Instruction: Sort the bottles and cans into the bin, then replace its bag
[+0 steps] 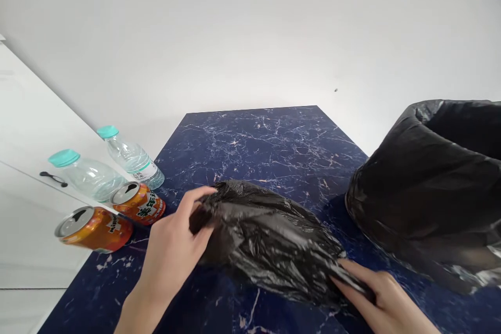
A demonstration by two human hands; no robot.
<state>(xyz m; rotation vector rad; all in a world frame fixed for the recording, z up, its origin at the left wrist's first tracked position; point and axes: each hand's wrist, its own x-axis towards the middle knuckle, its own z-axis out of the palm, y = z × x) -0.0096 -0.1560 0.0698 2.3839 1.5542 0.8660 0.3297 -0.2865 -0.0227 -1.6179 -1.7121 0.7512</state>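
A crumpled black plastic bag [274,240] stretches between my two hands, low over the dark blue marbled tabletop. My left hand [176,240] pinches its left end, thumb below and fingers above. At the bag's lower right, the fingers of my right hand [371,292] are closed round a gathered, twisted part. To the left of my left hand stand two orange soda cans, a nearer can [96,227] and a farther can [139,202], both with their tops opened. Whether anything is inside the bag cannot be made out.
Two clear bottles with turquoise caps, one [92,177] nearer and one [133,156] farther, stand behind the cans. A bin lined with a black bag [430,188] stands at the right. White cabinet doors [31,130] border the left; a white wall [250,36] lies beyond the table [258,135].
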